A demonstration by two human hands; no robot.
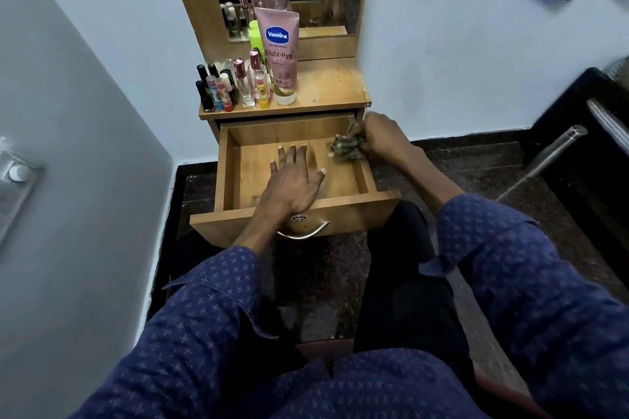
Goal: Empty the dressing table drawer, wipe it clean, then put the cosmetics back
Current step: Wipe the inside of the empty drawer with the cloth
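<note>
The left hand [292, 180] is laid flat, fingers spread, on the floor of the one open drawer [228, 177]. A cloth [345, 148] is gripped by the right hand [379, 136] at the drawer's right wall. One pink tube [279, 49] is stood on the table [335, 85] behind the drawer.

pink tube [278, 51] on the dressing table top: blue oval badge reads "Vaseline" | below it, larger letters "Gluta-Hya" | near the tube's lower end a fragment, possibly "ox", partly hidden | small bottles' labels beside it: too small to read
</note>
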